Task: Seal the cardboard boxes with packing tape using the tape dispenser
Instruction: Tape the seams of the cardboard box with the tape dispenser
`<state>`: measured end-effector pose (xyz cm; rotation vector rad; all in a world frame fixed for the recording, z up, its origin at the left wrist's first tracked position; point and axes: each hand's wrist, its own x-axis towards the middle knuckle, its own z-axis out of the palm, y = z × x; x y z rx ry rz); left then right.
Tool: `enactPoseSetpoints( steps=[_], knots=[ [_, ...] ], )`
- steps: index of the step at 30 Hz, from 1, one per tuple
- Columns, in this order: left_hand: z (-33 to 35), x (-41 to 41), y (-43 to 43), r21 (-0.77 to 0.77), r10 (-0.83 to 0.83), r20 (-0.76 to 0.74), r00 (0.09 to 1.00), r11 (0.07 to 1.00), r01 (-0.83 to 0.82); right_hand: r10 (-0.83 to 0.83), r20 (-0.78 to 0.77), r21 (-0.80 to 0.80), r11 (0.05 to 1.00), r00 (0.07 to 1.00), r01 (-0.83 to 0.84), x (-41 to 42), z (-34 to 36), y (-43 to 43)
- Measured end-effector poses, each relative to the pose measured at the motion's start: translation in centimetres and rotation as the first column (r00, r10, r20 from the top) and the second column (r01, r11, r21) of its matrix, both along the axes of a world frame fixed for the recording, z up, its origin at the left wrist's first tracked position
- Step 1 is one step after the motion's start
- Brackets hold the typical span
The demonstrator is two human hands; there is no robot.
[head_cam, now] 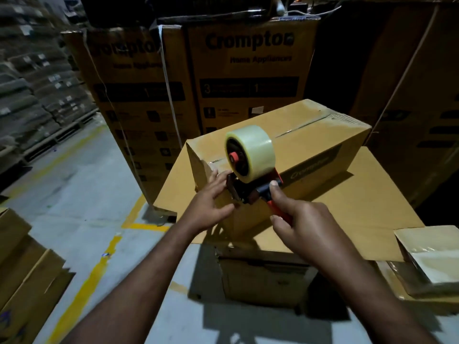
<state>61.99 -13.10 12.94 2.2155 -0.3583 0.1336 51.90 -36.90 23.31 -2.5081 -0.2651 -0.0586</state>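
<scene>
Right arm: I see it come in from the lower right, the forearm slanting up and to the left toward the box's near end.
Right hand (pixel 305 224): wrapped tight round the red handle of the tape dispenser (pixel 250 192), with the thumb laid along the top toward the black frame.
Left arm: enters from the lower left, slanting up and to the right.
Left hand (pixel 211 207): fingers nearly straight and spread, pressed against the near end face of the cardboard box (pixel 310 135), fingertips touching the dispenser's front; I see nothing gripped.
Tape roll (pixel 253 150): pale and clear, upright on the dispenser, above the box's near top edge.
Box position: it rests on a broader carton (pixel 360 202), with a glossy strip along its top seam.
Behind: tall Crompton cartons (pixel 248 70).
Left side: grey floor (pixel 74 182) with a yellow line (pixel 82 294), and stacked sacks (pixel 29 83) beyond.
</scene>
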Motion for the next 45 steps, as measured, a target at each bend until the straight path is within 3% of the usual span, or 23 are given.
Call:
enactPoseSetpoints(
  steps=[5, 7, 10, 12, 16, 21, 25, 28, 30, 32, 34, 35, 39, 45],
  knots=[
    [-0.7, 0.3, -0.3, 0.051, 0.059, 0.126, 0.990, 0.997, -0.066, 0.003, -0.209, 0.102, 0.995, 0.978, 0.019, 2.0, 2.6, -1.3],
    [-0.7, 0.0, -0.7, -0.002, 0.062, 0.152, 0.986, 0.998, -0.062, 0.011, -0.271, 0.167, 0.985, 0.963, 0.036, 3.1, 3.6, -1.7],
    [-0.4, -0.1, -1.2, -0.147, 0.065, 0.078, 0.995, 0.988, -0.053, 0.043, -0.282, 0.179, 0.984, 0.958, 0.009, 3.6, 4.2, -2.0],
    [-0.5, 0.0, -0.9, -0.105, 0.059, 0.097, 0.994, 0.993, -0.049, 0.037, -0.265, 0.156, 0.988, 0.964, 0.004, 3.2, 3.7, -2.0],
    [-1.5, 0.2, -0.5, -0.034, 0.060, 0.175, 0.983, 0.998, -0.055, 0.015, -0.132, 0.104, 0.995, 0.991, -0.001, 1.9, 0.8, -1.6],
    [-1.5, 0.2, -1.3, -0.219, 0.065, 0.185, 0.981, 0.975, -0.023, 0.018, 0.113, 0.174, 0.984, 0.993, -0.038, 0.1, -3.7, -1.5],
    [-0.9, -0.1, -1.5, -0.378, 0.026, 0.095, 0.995, 0.926, 0.012, 0.034, 0.252, 0.242, 0.965, 0.967, -0.097, -0.3, -6.9, -1.6],
    [-1.1, 0.0, -1.3, -0.396, 0.001, 0.080, 0.997, 0.918, 0.031, 0.035, 0.358, 0.226, 0.966, 0.933, -0.123, -0.6, -8.5, -1.4],
    [-1.5, 0.2, -0.7, -0.347, -0.003, 0.099, 0.995, 0.937, 0.037, 0.029, 0.389, 0.229, 0.965, 0.921, -0.127, -0.7, -9.0, -1.5],
    [-2.0, 0.7, 0.3, -0.094, -0.023, 0.280, 0.960, 0.994, 0.051, 0.035, 0.392, 0.228, 0.965, 0.919, -0.134, -0.8, -9.2, -1.7],
    [-2.2, 1.2, 1.1, 0.170, -0.090, 0.449, 0.889, 0.985, 0.013, 0.047, 0.398, 0.220, 0.965, 0.916, -0.144, -0.8, -9.5, -1.8],
    [-2.2, 1.3, 1.3, 0.224, -0.124, 0.499, 0.857, 0.975, 0.011, 0.051, 0.400, 0.219, 0.964, 0.915, -0.150, -0.7, -9.7, -1.9],
    [-2.0, 1.6, 1.3, 0.246, -0.175, 0.556, 0.812, 0.968, 0.041, 0.032, 0.397, 0.234, 0.963, 0.917, -0.134, -1.2, -10.3, -1.8],
    [-1.3, 1.2, 0.9, 0.058, -0.119, 0.367, 0.923, 0.993, 0.104, 0.006, 0.438, 0.242, 0.962, 0.899, -0.124, -2.0, -11.2, -1.5]
  ],
)
